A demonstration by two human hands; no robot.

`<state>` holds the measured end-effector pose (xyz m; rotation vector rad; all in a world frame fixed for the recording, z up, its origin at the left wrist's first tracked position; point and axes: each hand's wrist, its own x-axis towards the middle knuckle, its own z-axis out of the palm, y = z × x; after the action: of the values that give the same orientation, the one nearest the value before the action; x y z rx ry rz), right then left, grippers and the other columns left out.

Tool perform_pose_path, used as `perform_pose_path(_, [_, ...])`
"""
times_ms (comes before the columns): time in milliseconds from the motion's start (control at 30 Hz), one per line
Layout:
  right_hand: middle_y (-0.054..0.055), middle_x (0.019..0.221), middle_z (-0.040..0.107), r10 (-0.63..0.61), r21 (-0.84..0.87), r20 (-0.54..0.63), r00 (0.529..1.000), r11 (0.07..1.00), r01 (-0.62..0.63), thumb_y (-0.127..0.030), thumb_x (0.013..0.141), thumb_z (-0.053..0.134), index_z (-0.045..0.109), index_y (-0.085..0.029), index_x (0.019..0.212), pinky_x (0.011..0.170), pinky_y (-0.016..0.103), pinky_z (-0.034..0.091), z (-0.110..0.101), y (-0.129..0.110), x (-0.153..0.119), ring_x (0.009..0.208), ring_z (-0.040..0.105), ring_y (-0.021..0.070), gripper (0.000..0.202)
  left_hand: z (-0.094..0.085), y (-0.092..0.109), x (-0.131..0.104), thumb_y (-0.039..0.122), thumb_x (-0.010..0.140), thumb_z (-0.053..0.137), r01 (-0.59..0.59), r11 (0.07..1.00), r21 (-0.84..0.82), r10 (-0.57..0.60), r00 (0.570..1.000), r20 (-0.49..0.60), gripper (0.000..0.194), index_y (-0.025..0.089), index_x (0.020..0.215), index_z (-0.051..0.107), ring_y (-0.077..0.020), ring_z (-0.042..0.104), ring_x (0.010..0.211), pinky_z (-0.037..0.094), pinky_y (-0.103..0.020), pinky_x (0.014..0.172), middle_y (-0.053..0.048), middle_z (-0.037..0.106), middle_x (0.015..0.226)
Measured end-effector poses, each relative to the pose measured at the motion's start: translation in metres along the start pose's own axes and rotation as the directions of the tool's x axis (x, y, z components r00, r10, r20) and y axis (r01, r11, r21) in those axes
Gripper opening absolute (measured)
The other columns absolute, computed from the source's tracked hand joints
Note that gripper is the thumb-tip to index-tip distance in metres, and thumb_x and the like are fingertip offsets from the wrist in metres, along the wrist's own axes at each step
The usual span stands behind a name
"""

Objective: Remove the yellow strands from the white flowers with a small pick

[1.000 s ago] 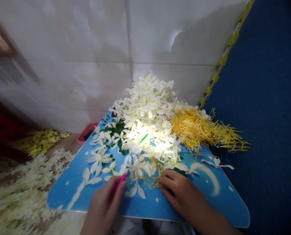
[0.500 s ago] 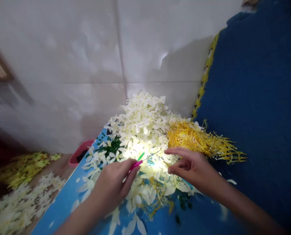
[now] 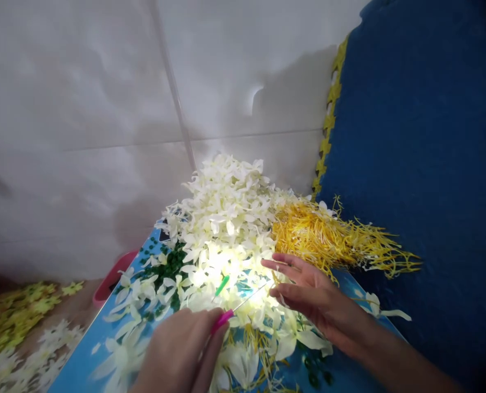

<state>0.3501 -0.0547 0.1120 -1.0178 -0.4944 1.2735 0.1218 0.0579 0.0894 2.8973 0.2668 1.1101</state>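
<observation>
Within the left hand [image 3: 181, 341], closed around the pink handle [image 3: 223, 321] of a thin-shafted tool [image 3: 249, 298], aimed away and rightward, tip near the right hand [image 3: 322, 300]. At that nearer grip, loosely spread, thumb apart from forefinger; impossible to tell whether pinching any strand. Just beyond the pink handle, past a green-handled tool [image 3: 222, 285], up to piled white flowers [image 3: 226, 196] on the blue counter [image 3: 81, 363]. Farther right, out to heaped yellow strands [image 3: 308, 234]
</observation>
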Motion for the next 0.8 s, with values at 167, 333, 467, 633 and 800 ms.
perform_pose_path(167, [0.006,0.102,0.074,0.043,0.068,0.053,0.998,0.997,-0.046,-0.020,0.075,0.083,0.075,-0.017,0.101,0.078,0.017,0.056,-0.004,0.011,0.004,0.083,0.072,0.0109,0.027,0.001,0.003,0.000,0.017,0.096,0.049,-0.005,1.000,0.020,0.005,0.999,0.043,0.012,0.018,0.106,0.056,-0.0166,0.065,0.057,0.048,-0.029,0.055,-0.003,0.069,0.070])
perform_pose_path(333, [0.002,0.096,0.075,0.046,0.124,0.082,0.996,0.991,-0.056,-0.020,0.078,0.081,0.073,-0.018,0.088,0.070,0.017,0.057,-0.002,0.017,0.007,0.079,0.073,0.0110,0.013,0.005,0.003,0.000,0.016,0.097,0.047,-0.030,0.999,0.024,0.028,0.998,0.050,0.012,0.018,0.105,0.055,-0.0173,0.067,0.056,0.049,-0.030,0.055,-0.004,0.071,0.071])
perform_pose_path(467, [0.003,0.098,0.075,0.088,0.130,0.093,0.992,0.986,-0.100,-0.022,0.081,0.079,0.069,-0.018,0.091,0.071,0.018,0.057,-0.001,0.021,0.007,0.080,0.073,0.0116,0.015,0.007,0.005,-0.001,0.017,0.098,0.046,-0.035,0.999,0.024,0.034,0.997,0.068,0.012,0.017,0.106,0.055,-0.0180,0.068,0.059,0.050,-0.030,0.055,-0.006,0.073,0.074])
perform_pose_path(633, [0.002,0.102,0.075,0.085,0.206,0.165,0.983,0.971,-0.119,-0.017,0.082,0.078,0.067,-0.019,0.094,0.071,0.017,0.057,0.000,0.026,0.005,0.079,0.073,0.0096,0.017,0.006,0.008,0.002,0.016,0.098,0.044,-0.031,0.999,0.031,0.029,0.998,0.049,0.011,0.017,0.102,0.054,-0.0168,0.067,0.054,0.050,-0.029,0.052,-0.004,0.070,0.068])
perform_pose_path(800, [0.001,0.102,0.075,0.068,0.253,0.185,0.980,0.961,-0.114,-0.011,0.081,0.078,0.065,-0.021,0.095,0.071,0.015,0.056,0.000,0.030,0.004,0.080,0.072,0.0081,0.021,0.006,0.010,0.005,0.012,0.097,0.043,-0.021,1.000,-0.020,0.022,0.998,0.051,0.014,0.017,0.103,0.055,-0.0145,0.063,0.048,0.048,-0.027,0.047,-0.002,0.067,0.063])
